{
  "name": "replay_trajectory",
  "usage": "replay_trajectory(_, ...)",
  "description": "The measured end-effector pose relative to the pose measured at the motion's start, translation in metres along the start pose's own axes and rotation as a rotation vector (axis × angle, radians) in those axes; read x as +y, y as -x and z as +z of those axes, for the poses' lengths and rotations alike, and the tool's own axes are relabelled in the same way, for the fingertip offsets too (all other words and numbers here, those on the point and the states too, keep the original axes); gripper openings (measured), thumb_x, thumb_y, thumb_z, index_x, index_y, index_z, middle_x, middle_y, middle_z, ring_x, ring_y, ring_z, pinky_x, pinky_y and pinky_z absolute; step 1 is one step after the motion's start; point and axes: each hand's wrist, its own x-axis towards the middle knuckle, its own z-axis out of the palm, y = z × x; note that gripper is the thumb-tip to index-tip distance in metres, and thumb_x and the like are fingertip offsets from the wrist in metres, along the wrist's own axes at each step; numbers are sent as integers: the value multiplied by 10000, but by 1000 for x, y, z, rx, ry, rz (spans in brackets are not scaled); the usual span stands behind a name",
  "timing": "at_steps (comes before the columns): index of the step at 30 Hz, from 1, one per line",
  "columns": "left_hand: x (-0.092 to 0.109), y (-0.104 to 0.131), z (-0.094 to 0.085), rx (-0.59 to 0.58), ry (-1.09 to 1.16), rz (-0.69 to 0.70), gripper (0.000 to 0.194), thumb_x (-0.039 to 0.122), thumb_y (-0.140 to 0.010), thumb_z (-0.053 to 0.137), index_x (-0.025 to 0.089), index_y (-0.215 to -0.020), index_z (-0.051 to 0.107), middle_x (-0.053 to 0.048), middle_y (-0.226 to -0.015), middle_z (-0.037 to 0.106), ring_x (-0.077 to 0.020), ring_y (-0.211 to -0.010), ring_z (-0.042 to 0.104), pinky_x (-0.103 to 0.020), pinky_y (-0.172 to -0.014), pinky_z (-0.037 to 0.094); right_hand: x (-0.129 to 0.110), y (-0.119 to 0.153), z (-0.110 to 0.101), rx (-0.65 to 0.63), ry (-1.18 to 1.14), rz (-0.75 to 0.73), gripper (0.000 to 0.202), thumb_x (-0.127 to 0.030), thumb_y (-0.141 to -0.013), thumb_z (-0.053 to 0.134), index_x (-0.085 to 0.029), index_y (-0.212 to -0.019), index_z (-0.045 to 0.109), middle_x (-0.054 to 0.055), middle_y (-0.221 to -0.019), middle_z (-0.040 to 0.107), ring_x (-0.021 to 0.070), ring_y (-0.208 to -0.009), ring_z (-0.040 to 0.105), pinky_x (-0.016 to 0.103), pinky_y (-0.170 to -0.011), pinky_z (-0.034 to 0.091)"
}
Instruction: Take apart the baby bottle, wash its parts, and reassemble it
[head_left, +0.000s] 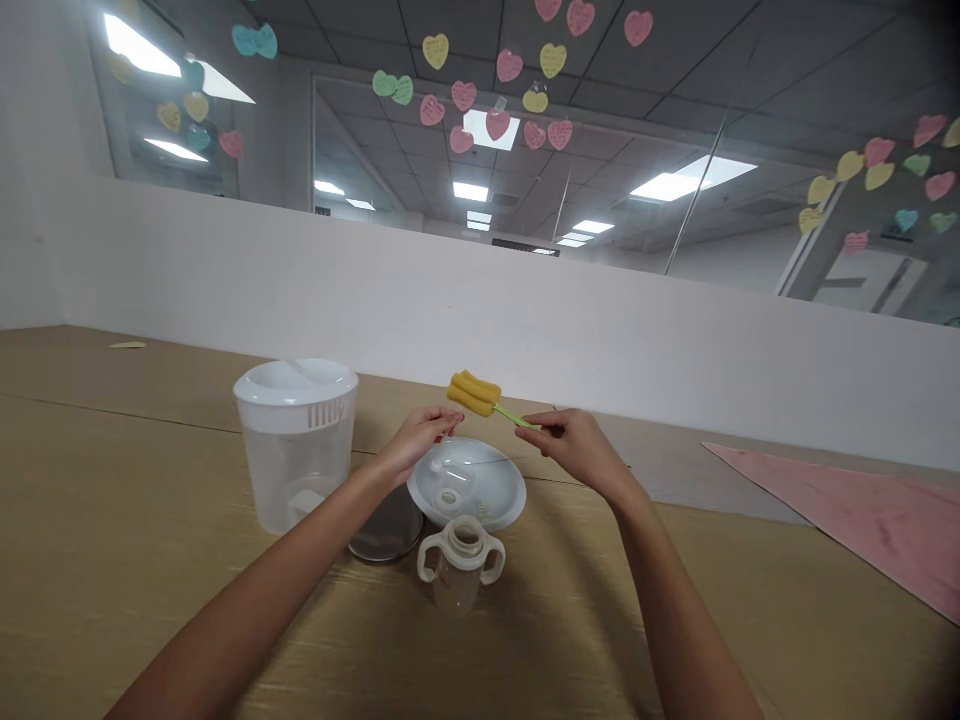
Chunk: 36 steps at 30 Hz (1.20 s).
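In my right hand [574,445] is a sponge bottle brush [474,393] with a yellow head and a thin green handle. The fingers pinch the handle, and the head points left, raised over the far side of a white bowl [506,497]. My left hand [424,440] is just below and left of the sponge head, fingers bent together; what they hold, if anything, cannot be made out. A clear dome-shaped piece [452,480] lies inside the bowl. In front of the bowl stands an open clear baby bottle [459,575] with two pale side handles.
At left stands a tall translucent container [296,450] with a white lid. A dark round plate-like thing [386,530] lies partly behind my left forearm and the bowl. A pink sheet [862,510] lies at right. Behind the table [150,600] runs a white wall [375,300].
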Motion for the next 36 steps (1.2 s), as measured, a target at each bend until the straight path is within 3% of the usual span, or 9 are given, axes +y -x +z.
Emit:
replay_trajectory(4, 5, 3, 1, 19, -43, 62, 328, 429, -708, 588, 150, -864, 657, -14, -756, 581, -146, -754, 514, -241, -669, 372, 6, -2, 1, 33, 82, 74, 391, -493, -751, 518, -166, -849, 710, -7, -545, 504, 107, -508, 406, 225, -482, 289)
replay_trajectory(13, 3, -2, 2, 281, -193, 339, 320, 399, -786, 492, 154, -910, 658, -51, -951, 635, -206, -942, 530, -300, -842, 382, 2, 0, -1, -83, 33, 105, 405, -497, -759, 486, -154, -831, 688, -2, -534, 514, 99, -483, 377, 214, -438, 270)
replay_trajectory(16, 1, -4, 0, 283, -196, 370, 312, 380, -798, 478, 154, -922, 654, -71, -1004, 627, -208, -980, 527, -306, -868, 381, -3, 1, 0, -156, -15, 64, 380, -481, -759, 486, -148, -728, 667, -11, -523, 490, 93, -484, 366, 212, -446, 264)
replay_trajectory(23, 3, -2, 1, 231, -153, 322, 333, 408, -779, 514, 150, -928, 662, -63, -1007, 637, -210, -999, 537, -314, -871, 387, -5, 2, 4, -396, -17, -38, 369, -459, -747, 499, -147, -571, 590, -35, -500, 369, 82, -488, 317, 221, -468, 247)
replay_trajectory(32, 8, 2, 2, 222, -69, 262, 286, 344, -737, 580, 133, -901, 682, -79, -999, 659, -220, -992, 550, -336, -907, 377, -5, 2, 1, -232, -58, 23, 379, -446, -789, 431, -156, -563, 524, -25, -504, 434, 85, -488, 334, 214, -463, 248)
replay_trajectory(36, 12, 5, 3, 210, -27, 232, 256, 330, -706, 623, 144, -866, 695, -75, -1000, 664, -224, -992, 556, -336, -894, 386, -4, 2, 2, -338, -28, -22, 377, -429, -803, 412, -159, -556, 501, -30, -496, 425, 82, -477, 314, 221, -461, 239)
